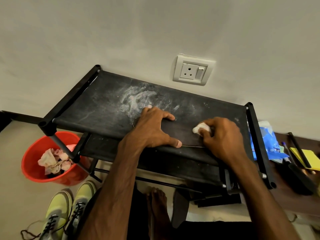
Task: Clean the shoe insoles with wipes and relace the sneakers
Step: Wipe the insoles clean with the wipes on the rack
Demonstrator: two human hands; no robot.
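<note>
Top shelf (103,104) of a black shoe rack, set against a pale wall; white powdery smear (135,99) on its fabric.

Insole (180,134): dark, lying flat on the front part of the shelf, near the front rail. Long axis runs left to right, roughly along that rail, right end a little nearer the viewer. Both ends are covered by hands, so I cannot tell which way the toe points.

Left hand (152,129): fingers spread and fairly straight, palm down, pressing on the left end of the insole; thumb lies along its near edge.

Right hand (223,137): fingers curled around a bunched white wipe (200,129), which touches the right part of the insole. The bare middle of the insole shows between the two hands.

Floor, lower left: pair of yellow-green sneakers (57,215), toes toward the rack, dark laces loose and trailing. Beside them a red bucket (69,181) holding crumpled wipes, partly under the rack corner.

Right of the rack: blue wipe pack (268,141), just beside the side rail. Wall socket (192,70) above the shelf
</note>
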